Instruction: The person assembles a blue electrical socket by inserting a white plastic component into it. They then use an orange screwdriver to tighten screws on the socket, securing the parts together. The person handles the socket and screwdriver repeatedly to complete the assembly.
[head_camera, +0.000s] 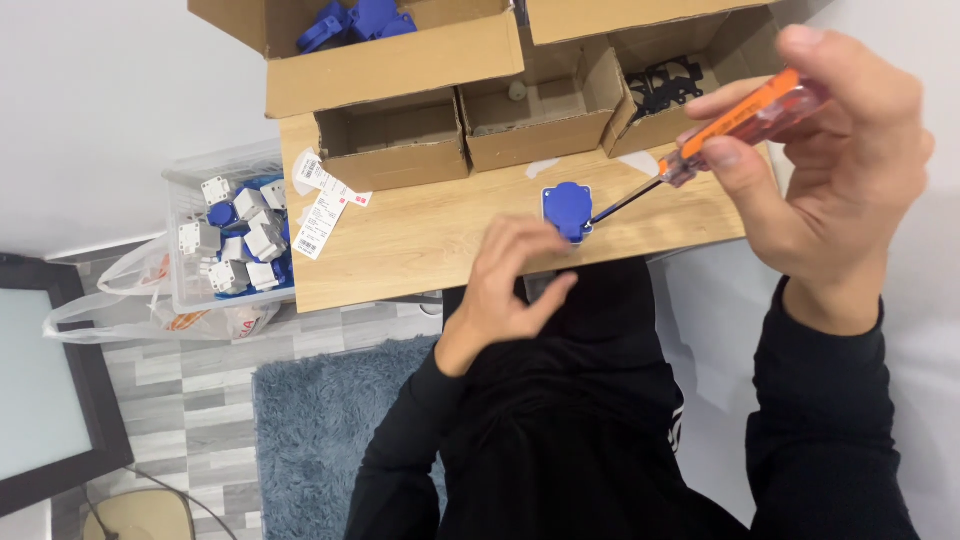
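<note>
A blue socket part (566, 207) lies on the wooden table (420, 240) near its front edge. My left hand (510, 285) rests just below it, fingers curled against its lower side and steadying it. My right hand (830, 150) holds a screwdriver with an orange handle (750, 115); its dark shaft (625, 203) slants down to the left and the tip touches the right side of the blue part.
Open cardboard boxes (390, 140) line the table's far side; one holds blue parts (355, 20), another black parts (665, 85). Paper labels (322, 205) lie at the left. A clear bin of white and blue parts (235, 240) stands beside the table, above a plastic bag, a blue rug and a monitor.
</note>
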